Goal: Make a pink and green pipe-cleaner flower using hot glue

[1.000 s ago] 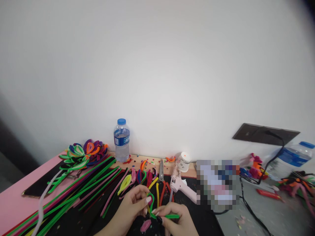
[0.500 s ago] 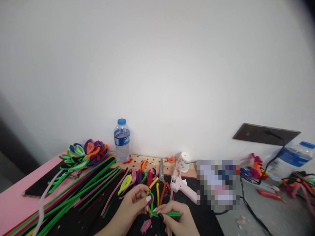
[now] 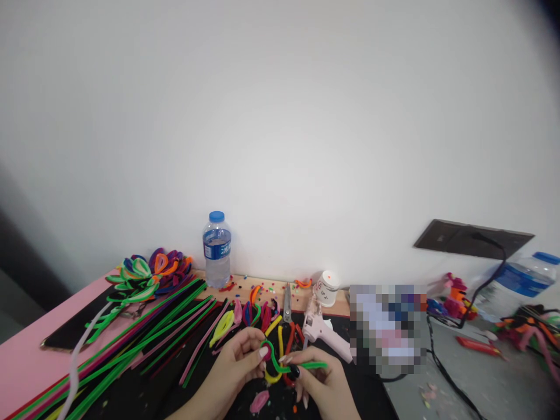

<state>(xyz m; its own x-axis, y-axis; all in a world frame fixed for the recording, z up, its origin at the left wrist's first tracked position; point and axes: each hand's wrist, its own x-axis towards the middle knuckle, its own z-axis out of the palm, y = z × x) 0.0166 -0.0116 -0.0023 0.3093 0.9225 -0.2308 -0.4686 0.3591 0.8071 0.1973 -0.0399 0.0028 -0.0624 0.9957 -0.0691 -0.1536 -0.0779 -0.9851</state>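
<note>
Strip (image 3: 278, 367), green and fuzzy, is bridging our two hands, curving down from the left hand (image 3: 238, 364), then lying nearly level rightward, its tail showing past our right thumb. Both hands are touching it, so neither is nearer. Our left hand is holding the upper end between barely parted thumb and fingertips, a magenta bit (image 3: 266, 349) showing there too; our right hand (image 3: 319, 379) is pinching the level part. Counting, we are seeing one held strip, one pink loop (image 3: 259, 401) below and between the hands, one glue gun (image 3: 329, 337) just beyond the right hand, one scissors (image 3: 287, 303) and one cup (image 3: 327, 287) farther ahead, and two bottles: a bottle (image 3: 216, 251) ahead of the left hand, another bottle (image 3: 527, 277) well right. Stems (image 3: 125, 362) are fanning leftward of the left hand, overlapping too much for counting.
</note>
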